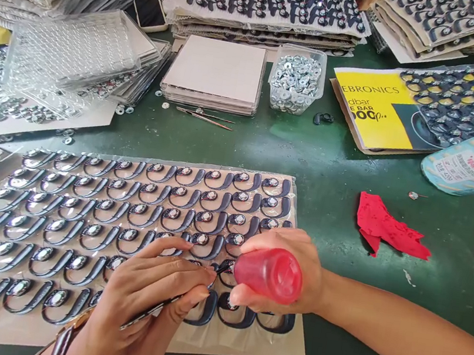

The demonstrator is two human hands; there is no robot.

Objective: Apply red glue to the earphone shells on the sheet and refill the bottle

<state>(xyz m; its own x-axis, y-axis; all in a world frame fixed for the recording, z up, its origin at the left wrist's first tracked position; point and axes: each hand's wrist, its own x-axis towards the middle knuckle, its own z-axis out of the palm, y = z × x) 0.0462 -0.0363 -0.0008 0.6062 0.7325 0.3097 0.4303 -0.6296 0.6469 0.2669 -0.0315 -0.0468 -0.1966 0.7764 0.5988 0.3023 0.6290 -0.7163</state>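
Observation:
My left hand (149, 289) is closed around slim dark tweezers (150, 311), their tip close to a black hook-shaped part near the lower right of a sheet. My right hand (310, 265) wraps around a translucent pink squeeze bottle (269, 274). Its base faces up toward me, and its nozzle end is hidden by the bottle. Below both hands lies a film-covered brown sheet (247, 348) with rows of black curved hook parts (91, 274), most bearing a round silvery piece. My hands cover some of the rows.
Behind the sheet stand a stack of white cards (219, 71), a clear tub of metal discs (296, 82) and another pair of tweezers (205, 117). A red cloth scrap (389, 230), a light blue cup (456, 166) and a yellow printed box (365, 108) are to the right.

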